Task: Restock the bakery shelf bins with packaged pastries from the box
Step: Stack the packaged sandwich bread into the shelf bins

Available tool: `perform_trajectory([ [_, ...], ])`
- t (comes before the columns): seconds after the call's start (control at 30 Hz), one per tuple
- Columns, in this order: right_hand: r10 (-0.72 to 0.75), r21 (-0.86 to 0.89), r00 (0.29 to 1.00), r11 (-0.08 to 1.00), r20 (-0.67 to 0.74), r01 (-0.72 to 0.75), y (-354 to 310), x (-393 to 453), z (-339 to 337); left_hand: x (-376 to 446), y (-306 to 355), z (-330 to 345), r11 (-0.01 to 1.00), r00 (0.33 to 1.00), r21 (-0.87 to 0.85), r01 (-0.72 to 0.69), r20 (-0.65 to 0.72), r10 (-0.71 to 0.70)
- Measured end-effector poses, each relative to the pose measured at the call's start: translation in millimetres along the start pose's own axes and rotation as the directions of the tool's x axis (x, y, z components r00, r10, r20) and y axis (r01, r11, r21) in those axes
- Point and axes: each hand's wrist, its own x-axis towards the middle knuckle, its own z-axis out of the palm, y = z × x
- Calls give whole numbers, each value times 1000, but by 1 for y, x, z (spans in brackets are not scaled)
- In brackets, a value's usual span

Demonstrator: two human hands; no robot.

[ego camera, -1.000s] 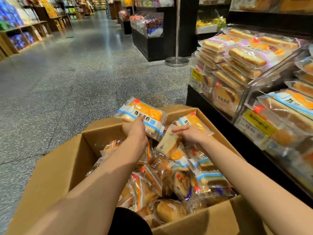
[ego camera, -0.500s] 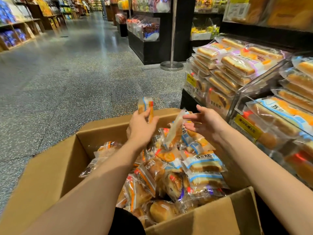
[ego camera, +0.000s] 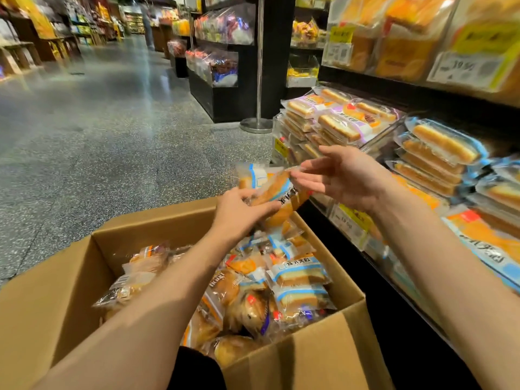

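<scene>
Above the far right corner of the brown cardboard box (ego camera: 309, 350), the left hand (ego camera: 239, 215) grips clear-wrapped golden pastry packets (ego camera: 277, 190). The right hand (ego camera: 342, 178) is spread open, its fingertips touching them. The slick wrappers could slip during this handover and drop short of the clear shelf bins (ego camera: 374, 144).

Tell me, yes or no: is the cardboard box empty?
No, the cardboard box holds many packaged pastries piled inside.

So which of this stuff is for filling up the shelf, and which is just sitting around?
For the job:
- cardboard box full of wrapped pastries
- pastry packets held in the left hand, with the right hand at their top end
- shelf bins of packaged cakes

Just there:
- metal pole stand
- candy display
- price tags
</scene>
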Motion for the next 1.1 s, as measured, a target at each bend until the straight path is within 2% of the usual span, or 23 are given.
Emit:
perform_trajectory([
  [0.03, -46, -154, 997, 987, -55, 38, 0, -3, -5, -2, 3, 2, 1000, 999, -23, 9, 53, -8],
  [0.07, -146, -368, 983, 925, -107, 97, 0, -4, -12, -4, 4, 6, 999, 994, -35, 20, 108, -16],
  [0.1, -279, -612, 952, 778, -130, 144, -2, -6, -20, -5, 5, 9, 998, 988, -49, 27, 155, -19],
  [0.13, -396, -812, 915, 559, -85, 167, -4, -8, -28, -6, 7, 11, 997, 979, -74, 28, 201, -13],
  [0.17, -450, -923, 893, 349, -15, 161, -6, -12, -33, -6, 10, 14, 994, 972, -103, 23, 235, 2],
  [0.2, -438, -964, 898, 229, 24, 137, -8, -16, -38, -7, 14, 16, 990, 966, -138, 21, 260, 15],
  [0.23, -387, -976, 922, 189, 26, 107, -10, -18, -43, -9, 18, 19, 984, 965, -174, 25, 261, 22],
  [0.27, -328, -975, 945, 207, 10, 83, -12, -17, -50, -9, 23, 21, 974, 969, -225, 32, 246, 25],
  [0.33, -281, -940, 959, 335, -39, 60, -11, -20, -60, -9, 33, 27, 925, 982, -374, 70, 190, 3],
  [0.43, -403, -770, 902, 622, -157, 144, -9, -18, -74, -7, 49, 44, 839, 997, -540, 76, 58, -53],
  [0.5, -429, -620, 884, 749, -186, 233, -9, -22, -78, -9, 61, 57, 797, 998, -600, 60, 22, -59],
  [0.6, -380, -469, 908, 843, -175, 263, -7, -31, -81, -22, 81, 79, 793, 994, -609, 19, 94, 48],
  [0.67, -430, -405, 879, 855, -205, 324, -8, -33, -89, -28, 91, 89, 809, 984, -588, -15, 135, 117],
  [0.73, -484, -374, 834, 849, -265, 373, -15, -38, -100, -31, 100, 97, 778, 988, -627, -36, 97, 124],
  [0.77, -514, -372, 807, 838, -292, 399, -22, -41, -107, -32, 105, 100, 730, 991, -682, -32, 72, 110],
  [0.87, -640, -464, 680, 754, -358, 466, -47, -58, -131, -38, 117, 105, 520, 1000, -854, 14, 12, -7],
  [0.93, -711, -612, 643, 651, -284, 450, -61, -73, -147, -36, 119, 109, 397, 993, -917, 33, -17, -119],
  [0.97, -717, -710, 659, 584, -225, 393, -66, -79, -155, -34, 119, 110, 357, 986, -933, 47, -14, -166],
  [1.0, -688, -810, 707, 503, -163, 303, -69, -84, -162, -33, 120, 113, 330, 981, -942, 53, -13, -195],
  [1.1, -468, -968, 878, 250, -97, 26, -62, -88, -176, -34, 120, 122, 305, 971, -950, 65, -10, -238],
])
